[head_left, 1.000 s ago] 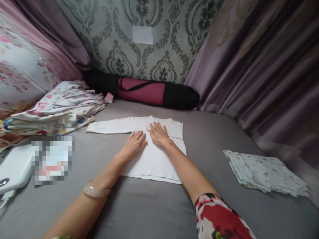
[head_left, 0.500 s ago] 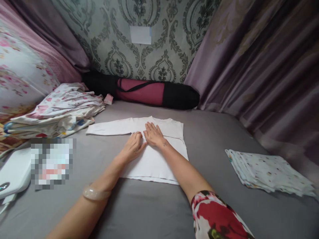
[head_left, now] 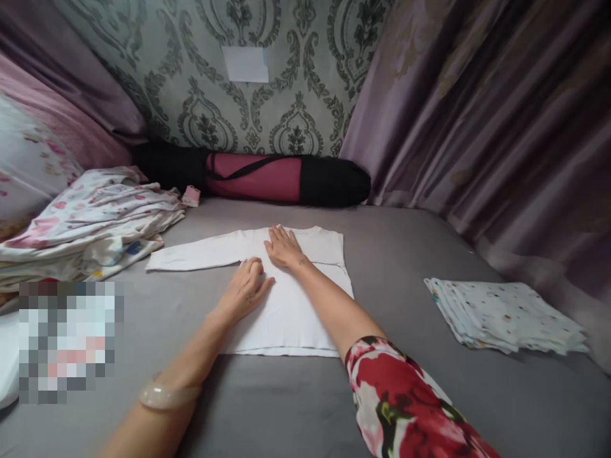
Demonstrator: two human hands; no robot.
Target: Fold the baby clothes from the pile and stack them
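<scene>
A white long-sleeved shirt [head_left: 291,312] lies flat on the grey sheet. One sleeve [head_left: 191,253] stretches out to the left; the other is folded across the upper body of the shirt. My right hand [head_left: 282,248] presses flat on the chest just below the collar, fingers extended and spread a little. Beside it, lower and to the left, my left hand [head_left: 245,286] rests on the shirt by the left armpit. Its fingers are bent and the thumb stands apart, with no cloth visibly gripped.
A folded spotted cloth [head_left: 506,315] lies on the right. Rumpled printed fabric [head_left: 109,203] is heaped at the left, near a small pink object [head_left: 191,196]. A long black and maroon bag [head_left: 252,178] lies along the wall. Purple curtains [head_left: 429,114] hang at the right.
My right hand has slid slightly toward the collar, and a gap has opened between it and my left thumb. The whole view has shifted, so most things sit farther left.
</scene>
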